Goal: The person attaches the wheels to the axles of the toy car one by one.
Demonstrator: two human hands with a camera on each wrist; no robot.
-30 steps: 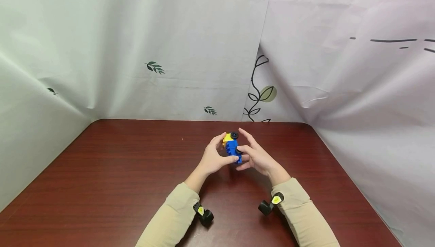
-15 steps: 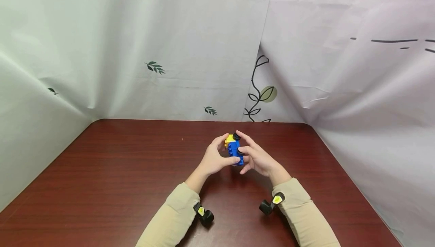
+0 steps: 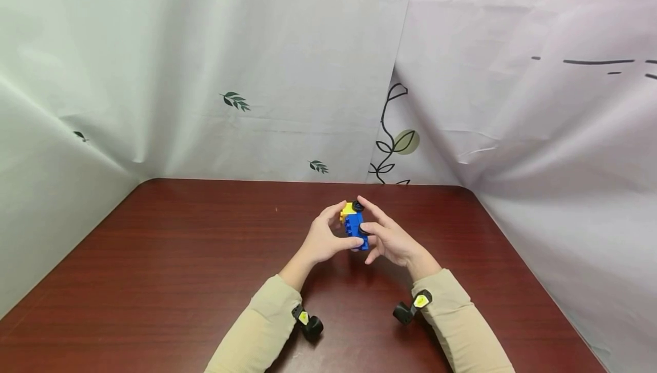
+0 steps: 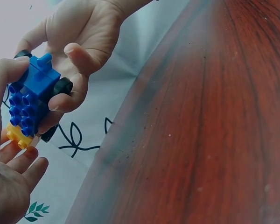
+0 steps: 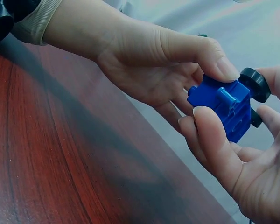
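A brick-built toy car point(image 3: 355, 224) is held up above the table, blue with a yellow part at the far end and black wheels. Round studs line its top in the left wrist view. My left hand point(image 3: 322, 240) grips it, thumb on the blue end and fingers at the yellow end. From the other side, my right hand point(image 3: 392, 242) holds the wheeled side, with its fingers against the black wheels point(image 4: 63, 86). The right wrist view shows a small peg on the car's blue end point(image 5: 226, 100). Fingers partly hide the wheels.
A dark red wood-grain table point(image 3: 179, 270) lies beneath both hands. Behind it hangs a pale cloth backdrop point(image 3: 287, 65) printed with leaves and vines. Black wrist cameras point(image 3: 310, 327) sit on both sleeves.
The toy car and both hands have shifted very slightly to the right. The right hand's upper finger has come down onto the far wheel.
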